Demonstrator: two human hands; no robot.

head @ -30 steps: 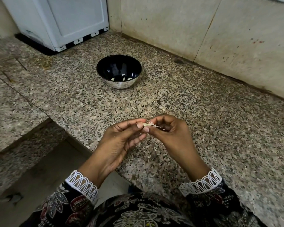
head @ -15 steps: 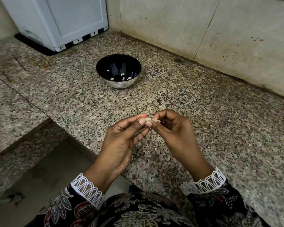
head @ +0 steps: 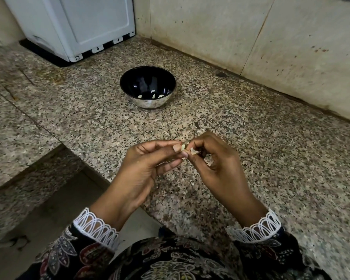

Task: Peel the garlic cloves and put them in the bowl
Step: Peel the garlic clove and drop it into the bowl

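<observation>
A small pale garlic clove point(head: 183, 147) is pinched between the thumb and fingertips of my left hand point(head: 143, 168), above the granite counter. My right hand point(head: 216, 160) meets it fingertip to fingertip and pinches a flake of papery skin point(head: 194, 151) at the clove's right end. A steel bowl point(head: 148, 102) with a dark inside stands farther back on the counter, well apart from both hands. Three peeled cloves point(head: 153, 96) lie in its bottom.
The speckled granite counter point(head: 271, 158) runs to a tiled wall point(head: 251, 37) at the back and right. A white appliance point(head: 75, 23) stands at the back left. The counter's front edge drops off at lower left beside my left wrist. A few skin scraps point(head: 197, 126) lie beyond my hands.
Both hands have risen slightly and stayed together. The skin flake has come away further from the clove toward my right hand.
</observation>
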